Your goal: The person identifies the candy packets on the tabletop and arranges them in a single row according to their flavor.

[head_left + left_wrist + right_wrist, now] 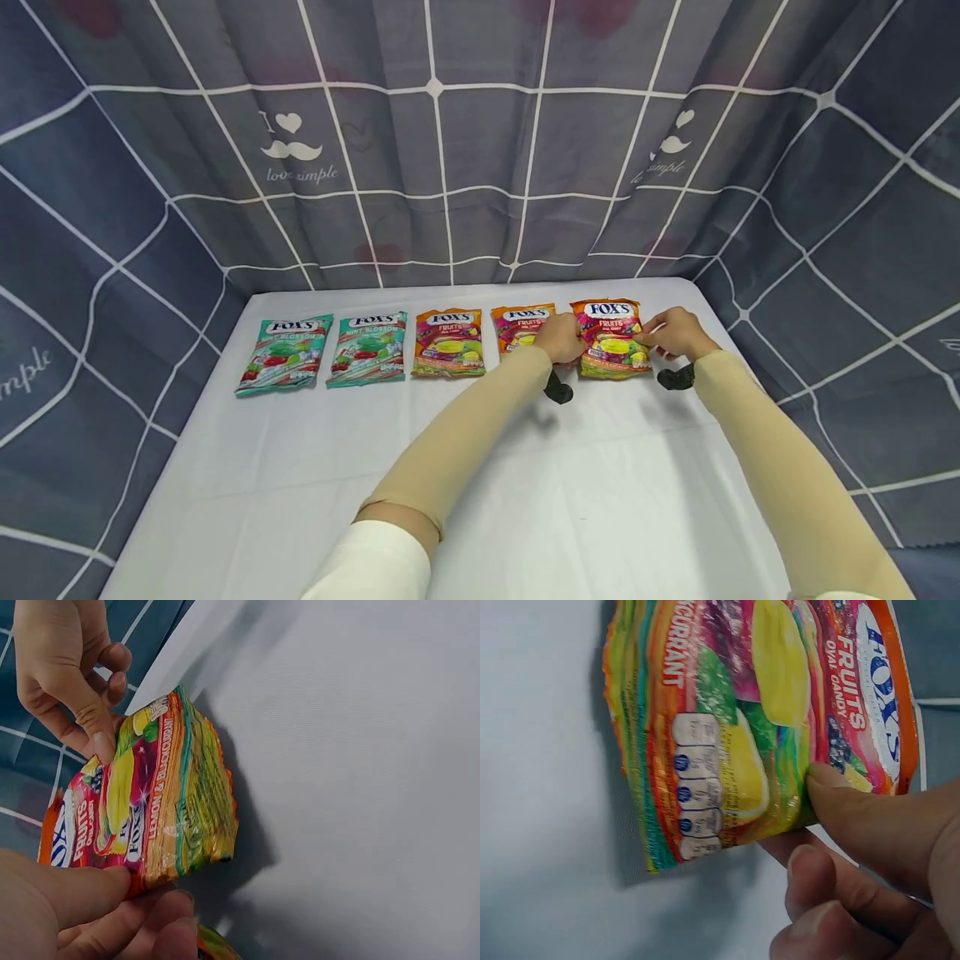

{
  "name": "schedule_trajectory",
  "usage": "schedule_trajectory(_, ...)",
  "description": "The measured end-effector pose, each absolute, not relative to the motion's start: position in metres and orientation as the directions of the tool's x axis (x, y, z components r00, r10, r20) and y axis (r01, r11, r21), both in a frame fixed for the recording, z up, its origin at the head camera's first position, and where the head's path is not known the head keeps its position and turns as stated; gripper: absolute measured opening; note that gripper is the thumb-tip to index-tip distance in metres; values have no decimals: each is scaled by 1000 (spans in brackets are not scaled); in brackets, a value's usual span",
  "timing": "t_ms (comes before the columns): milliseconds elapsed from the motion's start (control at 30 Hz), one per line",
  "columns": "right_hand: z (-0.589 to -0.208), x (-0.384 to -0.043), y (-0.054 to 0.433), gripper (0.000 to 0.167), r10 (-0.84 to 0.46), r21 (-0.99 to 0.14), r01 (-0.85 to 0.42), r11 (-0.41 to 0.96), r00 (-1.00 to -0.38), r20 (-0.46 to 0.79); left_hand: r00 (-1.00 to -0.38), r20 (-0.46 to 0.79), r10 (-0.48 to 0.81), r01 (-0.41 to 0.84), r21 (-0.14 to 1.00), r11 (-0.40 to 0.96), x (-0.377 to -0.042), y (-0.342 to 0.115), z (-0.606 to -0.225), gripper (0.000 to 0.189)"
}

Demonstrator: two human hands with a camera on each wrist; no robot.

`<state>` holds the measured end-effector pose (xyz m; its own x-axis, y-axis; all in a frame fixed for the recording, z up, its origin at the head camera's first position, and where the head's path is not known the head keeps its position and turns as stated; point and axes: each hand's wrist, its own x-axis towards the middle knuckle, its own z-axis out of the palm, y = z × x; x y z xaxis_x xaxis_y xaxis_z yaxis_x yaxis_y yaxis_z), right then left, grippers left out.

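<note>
An orange Fox's Fruits candy bag [611,340] is held between both hands at the right end of a row of bags. My left hand [559,337] pinches its left edge, thumb on the printed front and fingers behind. On the opposite edge, the thumb and fingers of my right hand [677,332] pinch the bag too. The left wrist view shows the bag [150,787] slightly raised, casting a shadow on the white cloth. Just left of it lies another orange candy bag [517,325], partly hidden by my left hand.
Further left lie a third orange candy bag [448,342] and two green Mint Blossom bags, one inner [369,350] and one outer [287,354]. They rest on a white-covered table [262,492]. Dark checked curtains [480,142] enclose the back and sides.
</note>
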<state>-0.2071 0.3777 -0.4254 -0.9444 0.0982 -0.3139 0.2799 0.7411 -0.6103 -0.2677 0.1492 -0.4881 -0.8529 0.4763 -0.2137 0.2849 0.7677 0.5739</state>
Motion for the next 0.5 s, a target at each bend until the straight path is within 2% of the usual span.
schedule_trajectory(267,-436,-216,380,32,147,-611,306,730,-943,-298,-840,-277,467,228,601,766,-292,167,-513,27)
schedule_trajectory(500,-437,-220,385,32,145,-603,289,744,-950,-277,-847,-290,445,203,598,776,-284,170,-493,12)
